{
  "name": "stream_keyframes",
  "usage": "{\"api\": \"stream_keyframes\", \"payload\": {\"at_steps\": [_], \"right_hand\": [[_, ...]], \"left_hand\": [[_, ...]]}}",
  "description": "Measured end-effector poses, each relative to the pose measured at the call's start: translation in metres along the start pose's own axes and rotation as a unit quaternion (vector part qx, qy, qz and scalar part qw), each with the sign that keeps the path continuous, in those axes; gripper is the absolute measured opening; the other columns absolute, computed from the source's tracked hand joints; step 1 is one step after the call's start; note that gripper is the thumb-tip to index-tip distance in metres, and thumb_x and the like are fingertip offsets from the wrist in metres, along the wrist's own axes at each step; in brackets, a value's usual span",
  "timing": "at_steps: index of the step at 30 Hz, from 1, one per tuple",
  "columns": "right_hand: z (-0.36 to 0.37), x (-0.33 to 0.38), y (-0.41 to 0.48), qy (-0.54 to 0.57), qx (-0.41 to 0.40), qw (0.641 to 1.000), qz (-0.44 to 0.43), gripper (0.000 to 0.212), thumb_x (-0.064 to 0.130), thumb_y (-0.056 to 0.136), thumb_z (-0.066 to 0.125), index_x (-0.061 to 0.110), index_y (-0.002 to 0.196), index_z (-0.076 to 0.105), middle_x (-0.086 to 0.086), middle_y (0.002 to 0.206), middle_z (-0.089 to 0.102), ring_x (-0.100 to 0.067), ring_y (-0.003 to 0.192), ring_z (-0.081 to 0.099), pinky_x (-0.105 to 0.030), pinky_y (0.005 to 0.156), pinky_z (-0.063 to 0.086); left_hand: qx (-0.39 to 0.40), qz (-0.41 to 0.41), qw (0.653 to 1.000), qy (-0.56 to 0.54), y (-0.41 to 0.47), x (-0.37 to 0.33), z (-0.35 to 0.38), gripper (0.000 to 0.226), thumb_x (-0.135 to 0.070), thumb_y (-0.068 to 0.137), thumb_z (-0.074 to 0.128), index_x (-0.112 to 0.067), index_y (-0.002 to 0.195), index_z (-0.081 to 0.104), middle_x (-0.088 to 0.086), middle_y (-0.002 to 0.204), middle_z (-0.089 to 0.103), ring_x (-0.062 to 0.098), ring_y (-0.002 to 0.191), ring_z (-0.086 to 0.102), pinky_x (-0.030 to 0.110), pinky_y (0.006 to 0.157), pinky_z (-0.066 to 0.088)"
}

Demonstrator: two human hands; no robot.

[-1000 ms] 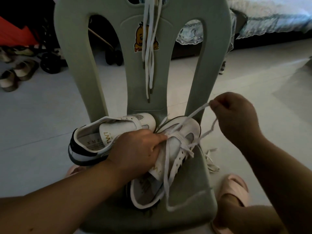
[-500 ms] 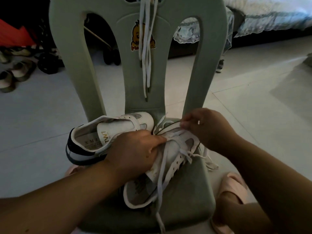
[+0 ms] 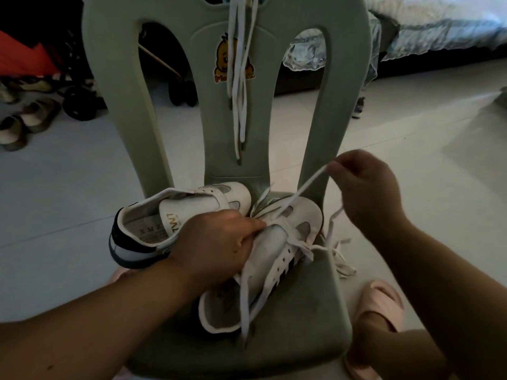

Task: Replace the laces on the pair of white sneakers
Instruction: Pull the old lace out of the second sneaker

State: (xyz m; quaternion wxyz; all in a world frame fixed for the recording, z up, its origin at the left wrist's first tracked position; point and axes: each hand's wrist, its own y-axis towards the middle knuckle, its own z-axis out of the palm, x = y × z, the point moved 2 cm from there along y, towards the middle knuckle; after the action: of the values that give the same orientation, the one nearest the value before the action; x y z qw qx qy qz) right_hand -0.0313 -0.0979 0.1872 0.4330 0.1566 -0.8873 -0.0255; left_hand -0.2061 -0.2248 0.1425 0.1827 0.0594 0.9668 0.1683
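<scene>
Two white sneakers lie on a grey-green plastic chair seat (image 3: 307, 311). The left sneaker (image 3: 170, 223) has no lace and lies on its side, opening towards me. My left hand (image 3: 216, 248) grips the tongue area of the right sneaker (image 3: 277, 259). My right hand (image 3: 365, 190) pinches a white lace (image 3: 307, 187) and holds it up to the right of the shoe, with the lace running taut down to the toe end. Loose lace ends trail over the shoe and the seat edge. Spare white laces (image 3: 240, 86) hang over the chair back.
The chair back (image 3: 115, 78) stands upright behind the shoes, with a duck sticker (image 3: 225, 58). Pink slippers (image 3: 378, 311) on my feet sit by the chair legs. Shoes (image 3: 22, 124) and a wheeled stroller (image 3: 74, 100) lie at left; a bed (image 3: 439, 28) at back right.
My right hand was down at the shoe's eyelets half a second ago; it has risen up and to the right, drawing the lace out. My left hand kept its hold on the sneaker.
</scene>
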Motion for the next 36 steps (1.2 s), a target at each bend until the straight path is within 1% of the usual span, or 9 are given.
{"api": "stream_keyframes", "payload": {"at_steps": [3, 6, 11, 14, 18, 27, 30, 33, 36], "right_hand": [[0.003, 0.009, -0.007, 0.054, 0.2, 0.978, -0.022, 0.015, 0.017, 0.092, 0.056, 0.03, 0.097, 0.061, 0.015, 0.096, 0.06, -0.001, 0.086, 0.057, -0.016, 0.069, 0.042], [0.028, 0.012, -0.022, -0.145, 0.329, 0.923, -0.139, 0.03, 0.029, 0.089, 0.062, 0.038, 0.118, 0.061, 0.026, 0.118, 0.052, 0.005, 0.109, 0.043, -0.015, 0.091, 0.036], [0.031, 0.013, -0.021, -0.152, 0.269, 0.936, -0.165, 0.007, 0.032, 0.078, 0.074, 0.03, 0.083, 0.07, 0.011, 0.108, 0.069, -0.001, 0.101, 0.058, -0.014, 0.083, 0.047], [0.03, 0.015, -0.021, -0.149, 0.295, 0.935, -0.131, 0.023, 0.032, 0.077, 0.075, 0.036, 0.067, 0.054, 0.01, 0.103, 0.068, -0.006, 0.098, 0.06, -0.008, 0.074, 0.042], [0.031, 0.013, -0.02, -0.166, 0.315, 0.927, -0.119, 0.023, 0.032, 0.077, 0.074, 0.033, 0.067, 0.053, 0.009, 0.105, 0.068, -0.008, 0.104, 0.059, -0.018, 0.082, 0.047], [0.027, 0.008, -0.018, -0.161, 0.303, 0.928, -0.142, 0.012, 0.031, 0.088, 0.062, 0.03, 0.076, 0.058, 0.013, 0.121, 0.061, 0.003, 0.096, 0.049, -0.003, 0.072, 0.033], [0.017, 0.002, -0.01, -0.15, 0.188, 0.966, -0.092, 0.016, 0.034, 0.094, 0.051, 0.023, 0.1, 0.061, 0.007, 0.105, 0.061, -0.005, 0.089, 0.054, -0.011, 0.07, 0.038], [-0.006, 0.001, -0.001, -0.029, 0.03, 0.999, -0.016, 0.015, 0.03, 0.097, 0.047, 0.019, 0.098, 0.057, 0.006, 0.094, 0.063, -0.005, 0.08, 0.058, -0.014, 0.064, 0.041], [-0.01, 0.013, -0.005, 0.275, 0.146, 0.946, 0.093, 0.021, 0.024, 0.1, 0.038, 0.012, 0.093, 0.054, -0.003, 0.088, 0.072, -0.012, 0.084, 0.069, -0.018, 0.067, 0.055]], "left_hand": [[-0.009, 0.015, 1.0, -0.002, 0.002, -0.001, -0.001, 0.034, -0.036, 0.085, 0.047, -0.025, 0.103, 0.074, -0.003, 0.074, 0.069, 0.015, 0.062, 0.064, 0.023, 0.054, 0.048], [-0.018, 0.032, 0.999, -0.003, 0.004, -0.005, -0.002, 0.032, -0.033, 0.085, 0.049, -0.025, 0.105, 0.073, -0.002, 0.072, 0.068, 0.016, 0.061, 0.063, 0.024, 0.053, 0.048], [-0.033, 0.046, 0.998, -0.01, 0.005, -0.006, -0.002, 0.03, -0.032, 0.085, 0.051, -0.024, 0.103, 0.074, -0.001, 0.071, 0.069, 0.018, 0.06, 0.063, 0.024, 0.052, 0.047], [-0.02, 0.045, 0.999, -0.014, 0.004, -0.004, -0.001, 0.03, -0.033, 0.086, 0.051, -0.025, 0.105, 0.073, -0.001, 0.075, 0.07, 0.017, 0.062, 0.063, 0.025, 0.053, 0.05], [-0.012, 0.057, 0.998, -0.018, 0.003, -0.004, 0.002, 0.031, -0.031, 0.086, 0.051, -0.023, 0.105, 0.073, -0.001, 0.077, 0.071, 0.018, 0.064, 0.065, 0.03, 0.054, 0.053], [-0.039, 0.077, 0.996, 0.004, 0.001, -0.001, 0.0, 0.029, -0.03, 0.084, 0.053, -0.021, 0.101, 0.075, -0.001, 0.072, 0.068, 0.017, 0.061, 0.062, 0.023, 0.053, 0.047], [-0.035, 0.066, 0.997, -0.012, 0.002, 0.001, -0.001, 0.03, -0.03, 0.087, 0.051, -0.021, 0.103, 0.074, -0.001, 0.076, 0.07, 0.016, 0.065, 0.064, 0.025, 0.055, 0.051], [-0.031, 0.047, 0.998, -0.011, 0.004, 0.004, -0.003, 0.03, -0.031, 0.087, 0.05, -0.022, 0.103, 0.074, -0.001, 0.077, 0.071, 0.016, 0.067, 0.066, 0.024, 0.058, 0.051], [-0.03, 0.039, 0.999, -0.007, 0.006, 0.003, -0.005, 0.031, -0.031, 0.086, 0.049, -0.022, 0.103, 0.074, -0.001, 0.076, 0.071, 0.016, 0.065, 0.066, 0.023, 0.057, 0.051]]}}
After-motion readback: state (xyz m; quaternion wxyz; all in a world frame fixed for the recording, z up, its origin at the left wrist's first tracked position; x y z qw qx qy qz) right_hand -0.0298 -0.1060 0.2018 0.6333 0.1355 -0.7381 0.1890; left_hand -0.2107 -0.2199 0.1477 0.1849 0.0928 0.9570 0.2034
